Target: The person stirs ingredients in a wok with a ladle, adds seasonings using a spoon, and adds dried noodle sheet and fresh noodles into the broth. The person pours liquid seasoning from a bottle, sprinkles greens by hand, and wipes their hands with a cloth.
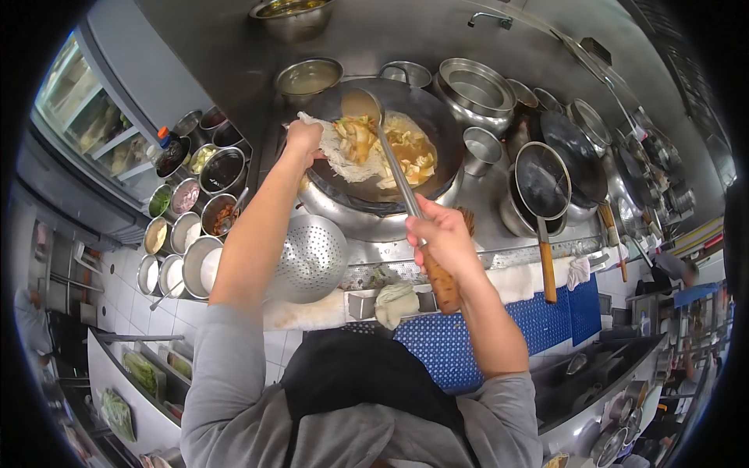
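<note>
My right hand (443, 238) is wrapped round the handle of a long ladle (399, 173). The ladle's wooden grip end points back toward me, and its bowl lies against the food inside the wok (437, 117). Over the wok's left side, my left hand (306, 140) is closed on one edge of a pale, stringy mass that looks like thin noodles (334, 150). The mass spreads down into the wok, against pieces of cabbage-like vegetable (413, 160) in brownish broth. The fingertips of my left hand are partly hidden.
A perforated strainer (306, 257) is at the wok's front left. Several ingredient tins (222, 170) stand further left. To the right are a steel cup (482, 148) and a wooden-handled mesh skimmer (544, 183) over a pot. A crumpled cloth (396, 303) lies at the front edge.
</note>
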A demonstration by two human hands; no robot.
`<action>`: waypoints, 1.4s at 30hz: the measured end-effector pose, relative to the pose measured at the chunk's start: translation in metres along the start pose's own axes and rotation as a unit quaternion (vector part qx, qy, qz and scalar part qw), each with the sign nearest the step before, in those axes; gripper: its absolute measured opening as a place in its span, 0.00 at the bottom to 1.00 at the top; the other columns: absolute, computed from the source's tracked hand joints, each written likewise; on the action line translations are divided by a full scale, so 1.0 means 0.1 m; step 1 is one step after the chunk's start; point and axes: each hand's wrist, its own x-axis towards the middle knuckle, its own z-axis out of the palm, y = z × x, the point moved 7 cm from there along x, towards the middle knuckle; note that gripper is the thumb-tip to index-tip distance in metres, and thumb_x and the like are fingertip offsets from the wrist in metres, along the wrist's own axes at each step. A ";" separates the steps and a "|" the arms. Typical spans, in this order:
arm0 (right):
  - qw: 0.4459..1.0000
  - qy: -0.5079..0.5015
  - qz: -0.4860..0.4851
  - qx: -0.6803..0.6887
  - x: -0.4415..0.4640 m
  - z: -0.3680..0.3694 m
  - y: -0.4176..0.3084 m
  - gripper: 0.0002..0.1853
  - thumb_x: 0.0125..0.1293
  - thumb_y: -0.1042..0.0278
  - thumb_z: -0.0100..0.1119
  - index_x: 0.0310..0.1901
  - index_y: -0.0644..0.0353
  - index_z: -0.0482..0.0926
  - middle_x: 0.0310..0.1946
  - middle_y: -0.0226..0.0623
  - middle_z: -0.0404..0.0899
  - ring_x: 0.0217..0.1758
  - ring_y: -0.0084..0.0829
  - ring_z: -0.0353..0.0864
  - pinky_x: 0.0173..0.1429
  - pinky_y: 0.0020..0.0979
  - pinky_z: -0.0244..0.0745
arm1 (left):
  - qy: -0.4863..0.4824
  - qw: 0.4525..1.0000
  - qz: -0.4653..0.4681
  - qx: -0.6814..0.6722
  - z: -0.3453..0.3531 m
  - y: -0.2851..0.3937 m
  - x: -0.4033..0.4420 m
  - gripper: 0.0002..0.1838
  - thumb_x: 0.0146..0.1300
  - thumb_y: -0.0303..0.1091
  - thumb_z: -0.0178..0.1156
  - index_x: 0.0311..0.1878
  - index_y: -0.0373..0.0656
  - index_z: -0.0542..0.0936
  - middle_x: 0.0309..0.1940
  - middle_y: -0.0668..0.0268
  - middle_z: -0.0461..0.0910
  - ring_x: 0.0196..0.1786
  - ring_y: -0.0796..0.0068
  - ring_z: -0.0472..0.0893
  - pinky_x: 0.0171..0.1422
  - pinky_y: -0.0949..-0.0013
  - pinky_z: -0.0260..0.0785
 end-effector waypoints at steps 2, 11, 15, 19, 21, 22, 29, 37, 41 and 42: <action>0.992 0.041 -0.065 -0.099 0.10 -0.15 0.18 0.34 0.70 0.70 0.59 0.76 0.64 0.62 0.22 0.28 0.74 0.16 0.20 0.73 0.20 0.27 0.70 | -0.005 0.999 0.041 0.012 0.08 0.12 -0.05 0.15 0.67 0.27 0.58 0.53 0.28 0.77 0.43 0.50 0.84 0.37 0.54 0.88 0.32 0.54 0.84; 0.957 0.052 -0.012 -0.286 -0.61 -0.80 0.08 0.33 0.66 0.70 0.60 0.72 0.67 0.67 0.22 0.36 0.78 0.17 0.23 0.76 0.25 0.29 0.72 | -0.070 0.995 0.074 0.002 -0.16 0.70 -0.13 0.14 0.67 0.28 0.57 0.51 0.28 0.80 0.43 0.50 0.86 0.39 0.59 0.89 0.36 0.59 0.86; 0.914 0.051 -0.013 -0.401 -0.58 -0.92 0.14 0.32 0.64 0.68 0.62 0.70 0.66 0.71 0.24 0.45 0.80 0.19 0.31 0.81 0.30 0.34 0.75 | -0.057 0.995 0.069 0.034 -0.55 0.85 -0.04 0.16 0.68 0.31 0.56 0.49 0.23 0.79 0.40 0.49 0.85 0.36 0.56 0.88 0.33 0.60 0.86; 0.859 0.108 -0.128 -0.484 0.05 -1.03 0.42 0.32 0.64 0.67 0.63 0.70 0.66 0.71 0.28 0.53 0.81 0.22 0.38 0.84 0.34 0.38 0.77 | -0.060 0.997 0.028 0.027 -0.79 0.73 0.07 0.15 0.69 0.32 0.56 0.48 0.25 0.79 0.39 0.49 0.85 0.35 0.56 0.88 0.31 0.59 0.87; 0.876 0.121 -0.134 -0.448 0.12 -0.97 0.37 0.33 0.64 0.67 0.62 0.71 0.66 0.70 0.29 0.52 0.82 0.22 0.37 0.84 0.33 0.38 0.77 | -0.050 0.998 0.012 0.036 -0.87 0.64 0.06 0.15 0.68 0.31 0.55 0.46 0.26 0.78 0.39 0.49 0.85 0.34 0.56 0.88 0.30 0.58 0.87; 0.898 0.119 -0.106 -0.410 0.07 -0.87 0.28 0.33 0.65 0.68 0.62 0.71 0.67 0.69 0.29 0.50 0.82 0.21 0.35 0.83 0.32 0.37 0.77 | -0.041 0.998 0.005 0.043 -0.89 0.57 0.06 0.15 0.68 0.31 0.56 0.47 0.26 0.78 0.39 0.50 0.85 0.35 0.56 0.88 0.30 0.57 0.87; 0.999 -0.003 -0.012 -0.053 0.09 -0.43 0.37 0.34 0.70 0.72 0.60 0.76 0.60 0.63 0.23 0.27 0.76 0.14 0.20 0.72 0.17 0.24 0.66 | -0.003 0.999 -0.045 0.028 -0.74 -0.04 0.27 0.15 0.67 0.31 0.56 0.51 0.30 0.79 0.41 0.51 0.85 0.38 0.57 0.88 0.33 0.54 0.83; 0.995 0.023 -0.028 -0.093 0.58 -0.60 0.82 0.35 0.71 0.72 0.59 0.77 0.66 0.59 0.24 0.29 0.76 0.19 0.19 0.73 0.19 0.26 0.68 | -0.004 1.000 -0.023 -0.008 -0.27 0.03 0.00 0.14 0.67 0.26 0.51 0.50 0.26 0.77 0.42 0.46 0.84 0.38 0.53 0.88 0.33 0.54 0.86; 0.950 0.091 -0.113 -0.276 0.64 -0.75 0.51 0.33 0.69 0.70 0.59 0.74 0.66 0.64 0.30 0.45 0.82 0.31 0.40 0.85 0.32 0.37 0.79 | -0.009 1.000 0.001 -0.008 -0.30 0.29 -0.18 0.15 0.68 0.28 0.54 0.49 0.24 0.78 0.42 0.45 0.84 0.38 0.50 0.89 0.32 0.54 0.87; 0.896 0.107 -0.153 -0.402 0.73 -0.75 0.29 0.34 0.67 0.70 0.60 0.74 0.65 0.65 0.33 0.50 0.83 0.33 0.47 0.86 0.37 0.41 0.81 | -0.002 1.000 0.005 0.010 -0.36 0.34 -0.17 0.15 0.68 0.29 0.55 0.49 0.24 0.78 0.41 0.45 0.85 0.37 0.52 0.89 0.30 0.56 0.86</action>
